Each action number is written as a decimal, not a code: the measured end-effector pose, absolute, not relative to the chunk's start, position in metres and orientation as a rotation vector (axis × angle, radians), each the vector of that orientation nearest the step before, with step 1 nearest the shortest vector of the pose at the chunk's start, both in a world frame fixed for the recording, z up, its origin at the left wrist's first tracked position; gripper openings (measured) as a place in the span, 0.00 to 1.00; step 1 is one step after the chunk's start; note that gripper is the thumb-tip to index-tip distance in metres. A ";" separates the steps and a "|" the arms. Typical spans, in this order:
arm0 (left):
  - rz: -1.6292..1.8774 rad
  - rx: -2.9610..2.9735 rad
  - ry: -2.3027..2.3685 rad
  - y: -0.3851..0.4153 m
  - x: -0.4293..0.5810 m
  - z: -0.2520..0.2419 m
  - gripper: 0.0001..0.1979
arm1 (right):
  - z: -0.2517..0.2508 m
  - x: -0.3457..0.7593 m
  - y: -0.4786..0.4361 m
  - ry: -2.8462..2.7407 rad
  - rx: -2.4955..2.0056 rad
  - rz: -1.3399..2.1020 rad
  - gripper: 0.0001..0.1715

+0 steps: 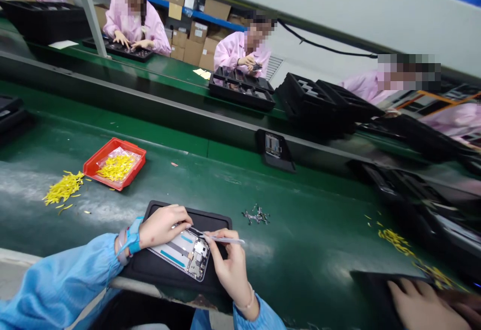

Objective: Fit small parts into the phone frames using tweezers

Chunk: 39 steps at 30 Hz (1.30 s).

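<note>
An opened smartphone (179, 253), its circuit board and blue strips exposed, lies tilted on a black foam tray (214, 220) at the bench's near edge. My left hand (165, 225) grips the phone's upper edge, fingers bent over it; a blue band circles that wrist. In my right hand (230, 262) is a slim pale tool, apparently tweezers (233, 241), pinched between thumb and fingers. Its tip reaches the phone's upper edge near the board, close to my left fingertips. What the tip touches is too small to make out.
A red bin (141, 157) holds yellow strips, with a loose yellow pile (64, 188) beside it. Small metallic parts (256, 215) lie right of the tray. Another phone in a black tray (276, 150) sits farther back. A co-worker's hand (424, 302) is at lower right.
</note>
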<state>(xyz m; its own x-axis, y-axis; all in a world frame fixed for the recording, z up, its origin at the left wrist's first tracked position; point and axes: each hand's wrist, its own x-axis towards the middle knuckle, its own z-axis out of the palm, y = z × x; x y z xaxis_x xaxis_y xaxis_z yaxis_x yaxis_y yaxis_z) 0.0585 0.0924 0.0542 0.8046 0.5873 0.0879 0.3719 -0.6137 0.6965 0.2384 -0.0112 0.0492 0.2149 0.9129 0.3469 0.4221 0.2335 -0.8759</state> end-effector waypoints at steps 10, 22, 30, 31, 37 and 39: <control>0.498 2.917 0.465 0.072 0.056 0.055 0.05 | 0.047 0.231 -0.012 -1.431 -1.297 0.468 0.05; 0.304 3.053 0.492 0.067 0.059 0.060 0.05 | 0.040 0.229 -0.014 -1.415 -1.281 0.499 0.05; 0.246 3.041 0.538 0.063 0.058 0.059 0.09 | 0.050 0.230 -0.018 -1.273 -1.158 0.362 0.11; 0.257 3.015 0.554 0.064 0.058 0.059 0.09 | 0.051 0.230 -0.018 -1.208 -1.140 0.347 0.11; 0.315 2.905 0.610 0.065 0.057 0.055 0.10 | 0.048 0.222 -0.015 -1.100 -1.264 0.534 0.09; 0.353 2.850 0.632 0.064 0.054 0.053 0.10 | 0.043 0.218 -0.014 -1.092 -1.276 0.564 0.10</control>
<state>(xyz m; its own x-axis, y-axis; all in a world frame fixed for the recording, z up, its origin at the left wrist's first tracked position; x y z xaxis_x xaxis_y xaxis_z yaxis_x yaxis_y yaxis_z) 0.0545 0.0644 0.0533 0.8800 0.4364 0.1877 0.3884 -0.8884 0.2446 0.2182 -0.0141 0.0431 0.4228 0.8445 0.3287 0.2200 0.2562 -0.9413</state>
